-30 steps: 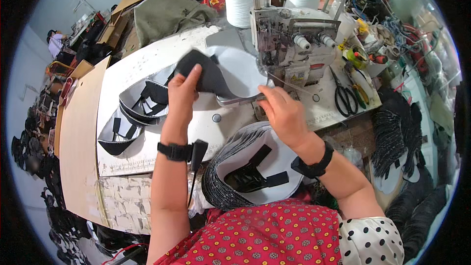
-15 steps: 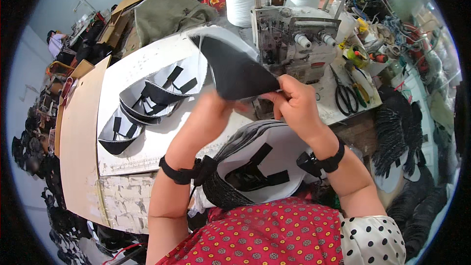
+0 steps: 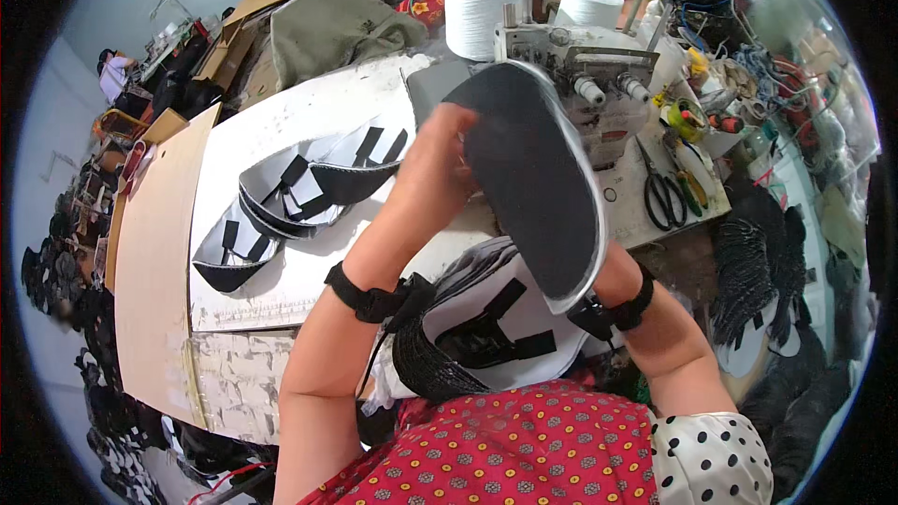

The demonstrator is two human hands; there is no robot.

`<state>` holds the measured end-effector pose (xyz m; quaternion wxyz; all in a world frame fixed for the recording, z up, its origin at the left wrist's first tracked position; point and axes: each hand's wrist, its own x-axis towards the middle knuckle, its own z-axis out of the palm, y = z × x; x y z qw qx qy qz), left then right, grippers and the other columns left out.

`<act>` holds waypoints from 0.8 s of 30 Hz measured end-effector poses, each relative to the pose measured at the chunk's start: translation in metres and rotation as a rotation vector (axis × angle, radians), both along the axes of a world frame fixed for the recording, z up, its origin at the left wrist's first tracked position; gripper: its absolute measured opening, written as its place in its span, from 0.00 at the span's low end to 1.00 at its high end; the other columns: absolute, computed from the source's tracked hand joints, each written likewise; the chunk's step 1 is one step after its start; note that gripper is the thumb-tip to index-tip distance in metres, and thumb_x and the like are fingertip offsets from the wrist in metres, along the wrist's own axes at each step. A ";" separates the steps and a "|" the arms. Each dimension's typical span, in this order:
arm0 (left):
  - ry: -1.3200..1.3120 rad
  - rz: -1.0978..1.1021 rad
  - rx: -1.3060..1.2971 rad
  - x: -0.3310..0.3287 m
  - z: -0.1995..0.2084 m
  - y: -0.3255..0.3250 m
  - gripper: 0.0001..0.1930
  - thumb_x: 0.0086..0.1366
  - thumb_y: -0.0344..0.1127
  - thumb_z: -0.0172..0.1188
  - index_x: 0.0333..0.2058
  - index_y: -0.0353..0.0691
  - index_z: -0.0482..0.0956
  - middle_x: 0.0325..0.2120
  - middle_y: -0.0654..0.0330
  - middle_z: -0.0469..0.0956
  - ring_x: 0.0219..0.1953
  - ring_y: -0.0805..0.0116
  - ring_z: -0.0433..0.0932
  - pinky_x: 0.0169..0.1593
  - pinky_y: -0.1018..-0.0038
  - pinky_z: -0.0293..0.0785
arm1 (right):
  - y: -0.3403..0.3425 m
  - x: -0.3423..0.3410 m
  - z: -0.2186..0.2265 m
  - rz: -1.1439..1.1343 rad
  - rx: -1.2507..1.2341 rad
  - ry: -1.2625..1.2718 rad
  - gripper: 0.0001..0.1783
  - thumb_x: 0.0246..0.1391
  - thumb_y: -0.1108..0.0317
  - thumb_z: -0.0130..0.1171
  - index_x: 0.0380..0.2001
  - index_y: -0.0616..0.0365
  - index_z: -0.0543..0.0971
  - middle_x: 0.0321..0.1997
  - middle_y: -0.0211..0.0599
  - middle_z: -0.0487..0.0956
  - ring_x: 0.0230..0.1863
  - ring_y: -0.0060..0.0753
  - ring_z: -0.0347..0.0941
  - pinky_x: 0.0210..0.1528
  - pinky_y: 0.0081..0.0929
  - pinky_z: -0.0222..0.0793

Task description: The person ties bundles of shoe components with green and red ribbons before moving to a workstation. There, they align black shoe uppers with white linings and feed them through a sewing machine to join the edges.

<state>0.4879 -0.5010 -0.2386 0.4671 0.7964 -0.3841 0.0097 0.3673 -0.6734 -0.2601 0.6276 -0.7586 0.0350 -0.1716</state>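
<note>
A dark grey shoe insole [image 3: 533,168] with a white edge is held upright over the front of the sewing machine. My left hand [image 3: 449,145] grips its left side, fingers partly hidden behind it. My right hand is hidden behind the insole's lower right; only the wrist [image 3: 622,282], with a black band, shows. Below, a stack of shoe uppers [image 3: 510,323], white inside with black straps, rests at my lap. Left of my left arm, several joined black-and-white uppers [image 3: 295,192] lie in a row on the white table [image 3: 327,290].
The sewing machine [image 3: 608,70] stands behind the insole, with two white thread cones [image 3: 486,14] beyond it. Black scissors [image 3: 662,196] and pliers [image 3: 690,182] lie to the right. Bundles of dark shoe pieces [image 3: 753,252] hang off the right side.
The insole has turned from a tilted, pointed view to its broad dark face and come down to the right. My left hand has risen along its side; my right hand has gone behind it.
</note>
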 end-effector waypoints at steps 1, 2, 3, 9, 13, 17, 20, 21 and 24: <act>0.014 -0.061 -0.057 0.003 -0.003 0.000 0.27 0.50 0.15 0.67 0.49 0.39 0.70 0.38 0.58 0.75 0.41 0.67 0.76 0.45 0.72 0.75 | -0.001 -0.003 -0.002 0.025 0.054 -0.045 0.12 0.52 0.78 0.66 0.41 0.63 0.79 0.38 0.38 0.84 0.39 0.16 0.74 0.39 0.23 0.74; -0.020 -0.165 -0.123 0.005 -0.008 0.000 0.22 0.52 0.17 0.65 0.46 0.39 0.72 0.35 0.56 0.75 0.40 0.63 0.78 0.43 0.69 0.74 | -0.003 -0.008 -0.002 -0.004 -0.081 -0.021 0.11 0.53 0.79 0.64 0.40 0.63 0.79 0.40 0.38 0.85 0.36 0.18 0.76 0.38 0.24 0.75; 0.075 -0.182 -0.187 0.010 -0.010 0.006 0.15 0.56 0.20 0.62 0.42 0.38 0.73 0.34 0.58 0.76 0.39 0.67 0.76 0.43 0.71 0.73 | -0.005 -0.013 -0.002 -0.005 -0.193 -0.169 0.10 0.53 0.81 0.62 0.40 0.62 0.80 0.42 0.38 0.85 0.34 0.21 0.78 0.36 0.24 0.75; 0.699 -0.215 -0.618 0.031 -0.020 0.026 0.12 0.73 0.39 0.49 0.36 0.38 0.77 0.40 0.61 0.77 0.43 0.73 0.74 0.49 0.74 0.70 | -0.008 -0.031 -0.006 0.111 -0.227 -0.164 0.12 0.58 0.88 0.51 0.38 0.63 0.81 0.48 0.42 0.85 0.20 0.19 0.75 0.23 0.17 0.71; 0.767 -0.063 -0.748 0.037 -0.024 0.021 0.19 0.77 0.48 0.46 0.41 0.38 0.78 0.44 0.60 0.78 0.43 0.72 0.75 0.48 0.72 0.70 | 0.000 -0.017 -0.014 0.030 -0.246 -0.183 0.10 0.58 0.83 0.57 0.41 0.62 0.81 0.45 0.38 0.85 0.20 0.20 0.75 0.23 0.20 0.71; 0.682 0.149 -0.627 0.055 -0.019 0.026 0.16 0.74 0.47 0.54 0.45 0.39 0.80 0.39 0.65 0.81 0.38 0.77 0.76 0.42 0.77 0.71 | 0.003 -0.003 -0.018 -0.013 -0.283 -0.190 0.10 0.58 0.77 0.62 0.44 0.61 0.81 0.43 0.39 0.85 0.21 0.23 0.76 0.24 0.22 0.71; 0.838 0.287 -0.504 0.049 -0.011 0.042 0.15 0.71 0.47 0.60 0.41 0.40 0.80 0.31 0.62 0.81 0.24 0.81 0.71 0.25 0.80 0.62 | 0.001 0.003 -0.017 -0.060 -0.281 -0.165 0.07 0.59 0.80 0.60 0.41 0.63 0.79 0.49 0.38 0.84 0.21 0.18 0.74 0.24 0.19 0.70; 0.796 0.199 -0.362 0.038 -0.008 0.052 0.16 0.71 0.47 0.60 0.40 0.38 0.81 0.31 0.60 0.81 0.22 0.79 0.72 0.23 0.79 0.62 | 0.001 0.003 -0.016 -0.087 -0.280 -0.172 0.06 0.60 0.81 0.59 0.40 0.63 0.79 0.50 0.38 0.84 0.21 0.17 0.74 0.24 0.18 0.69; 0.919 0.099 -0.134 -0.008 -0.001 0.071 0.19 0.72 0.49 0.58 0.36 0.35 0.81 0.27 0.57 0.82 0.16 0.72 0.72 0.19 0.75 0.63 | 0.001 0.001 -0.012 -0.186 -0.313 -0.187 0.06 0.59 0.82 0.59 0.39 0.63 0.78 0.48 0.37 0.83 0.23 0.16 0.74 0.24 0.16 0.69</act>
